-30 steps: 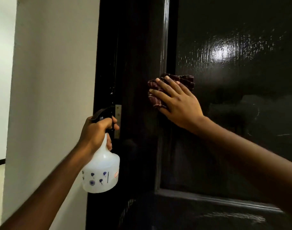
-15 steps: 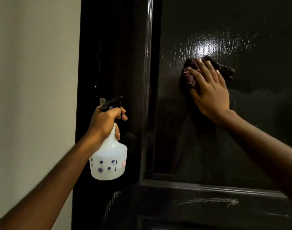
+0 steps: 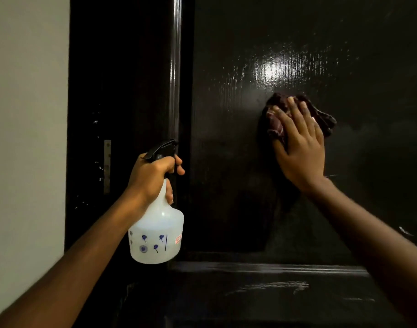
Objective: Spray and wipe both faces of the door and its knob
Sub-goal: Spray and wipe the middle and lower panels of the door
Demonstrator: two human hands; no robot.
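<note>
Closest in, the left hand [image 3: 153, 178] curls tight round the neck of the white spray bottle [image 3: 157, 233], black trigger on top, held in front of the door's [image 3: 226, 162] left edge. Beyond it, the right hand [image 3: 299, 147] lies flat, fingers straight, pressing a dark crumpled cloth [image 3: 275, 126] onto the upper panel, just under the glare. The door is glossy black and streaked wet.
</note>
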